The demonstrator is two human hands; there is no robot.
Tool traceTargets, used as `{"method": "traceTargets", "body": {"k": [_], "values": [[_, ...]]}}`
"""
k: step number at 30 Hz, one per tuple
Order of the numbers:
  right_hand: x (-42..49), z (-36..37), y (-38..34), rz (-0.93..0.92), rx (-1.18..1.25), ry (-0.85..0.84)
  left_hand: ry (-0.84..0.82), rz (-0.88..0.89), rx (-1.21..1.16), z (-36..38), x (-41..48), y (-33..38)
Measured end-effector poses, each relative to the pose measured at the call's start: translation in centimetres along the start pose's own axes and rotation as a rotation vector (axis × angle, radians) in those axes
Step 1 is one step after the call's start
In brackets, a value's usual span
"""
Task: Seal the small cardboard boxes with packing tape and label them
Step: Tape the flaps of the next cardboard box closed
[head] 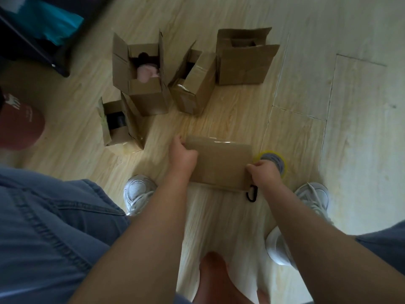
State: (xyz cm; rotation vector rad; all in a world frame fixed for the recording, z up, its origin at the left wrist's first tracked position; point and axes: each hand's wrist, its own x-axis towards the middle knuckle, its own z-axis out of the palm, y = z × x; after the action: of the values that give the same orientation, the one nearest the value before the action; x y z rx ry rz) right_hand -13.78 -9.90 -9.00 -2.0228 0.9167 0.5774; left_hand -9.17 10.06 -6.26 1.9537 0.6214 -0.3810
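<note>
A closed small cardboard box (220,163) lies on the wooden floor in front of me, with clear tape glinting along its far edge. My left hand (183,155) grips its left end, fingers curled over the far corner. My right hand (264,172) pinches the box's near right corner. A roll of packing tape (275,160) with a yellow core sits just behind my right hand; whether that hand also holds it is unclear. A small black object (252,193) lies by the box's near right corner.
Several open cardboard boxes stand beyond: one with a pink item (140,75), one partly taped (194,84), a larger one (245,58), and one tipped over (118,123). White sneakers (138,194) flank me. A red cap (18,126) is at left, dark furniture (37,34) at far left.
</note>
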Motion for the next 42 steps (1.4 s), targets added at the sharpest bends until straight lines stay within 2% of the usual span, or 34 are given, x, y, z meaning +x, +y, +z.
{"method": "traceTargets", "body": {"k": [2,5,12,16,20,23,25,28,32,35,42], "values": [[0.6,-0.8,0.1,0.045,0.122,0.019,-0.068,-0.025,-0.174,0.1,0.0,0.5],[1.3,-1.6,0.1,0.080,0.219,0.002,-0.071,-0.045,-0.226,0.2,0.0,0.3],[0.4,-1.4,0.2,0.063,0.135,-0.102,-0.165,-0.364,-0.211,0.5,-0.6,-4.2],[0.1,-1.6,0.3,0.011,0.097,-0.080,-0.118,-0.282,-0.212,0.2,-0.3,-3.7],[0.0,-2.6,-0.3,0.022,0.253,-0.080,-0.064,-0.169,-0.300,-0.4,0.0,-1.4],[-0.3,-2.9,-0.8,-0.024,0.341,-0.075,-0.108,-0.098,-0.326,-1.0,-0.3,-0.4],[-0.6,-3.1,-1.2,-0.053,0.400,-0.081,-0.108,-0.093,-0.317,-1.4,-0.3,-0.5],[-0.7,-3.5,-2.0,-0.092,0.513,-0.148,0.013,-0.118,-0.320,-1.9,0.3,-1.1],[0.1,-2.8,-2.2,-0.127,0.490,-0.194,0.093,-0.113,-0.291,-2.2,0.5,-1.8],[0.5,-2.0,-2.5,-0.113,0.525,-0.169,0.060,-0.084,-0.321,-2.4,0.8,-1.9],[1.4,-0.8,-3.0,-0.098,0.330,-0.091,-0.098,-0.038,-0.245,-1.2,1.3,-2.7]]}}
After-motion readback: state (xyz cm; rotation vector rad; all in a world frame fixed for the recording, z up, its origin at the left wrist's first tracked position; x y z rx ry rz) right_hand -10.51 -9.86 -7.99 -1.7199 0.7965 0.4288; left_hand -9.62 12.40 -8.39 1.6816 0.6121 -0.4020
